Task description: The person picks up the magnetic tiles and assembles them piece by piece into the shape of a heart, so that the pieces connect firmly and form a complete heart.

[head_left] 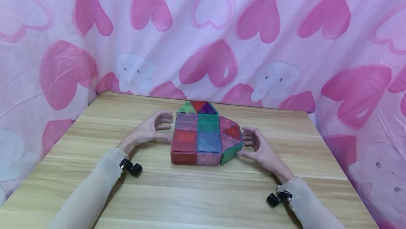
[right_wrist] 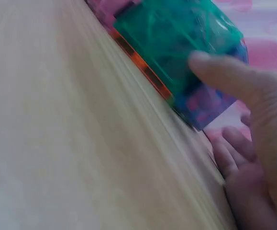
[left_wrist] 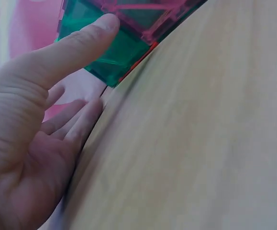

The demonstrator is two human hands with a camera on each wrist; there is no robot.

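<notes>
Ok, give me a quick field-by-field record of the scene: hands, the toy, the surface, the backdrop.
left hand: open, fingers relaxed, thumb at the left side of the tile house
right hand: open, thumb at the green tile on the right side
tile house: coloured see-through tiles, standing on the table, triangles on top
table: pale wood
backdrop: pink heart cloth

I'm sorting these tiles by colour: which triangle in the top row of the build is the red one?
The middle triangle: it points down between the green triangle on its left and the purple triangle on its right.
</notes>
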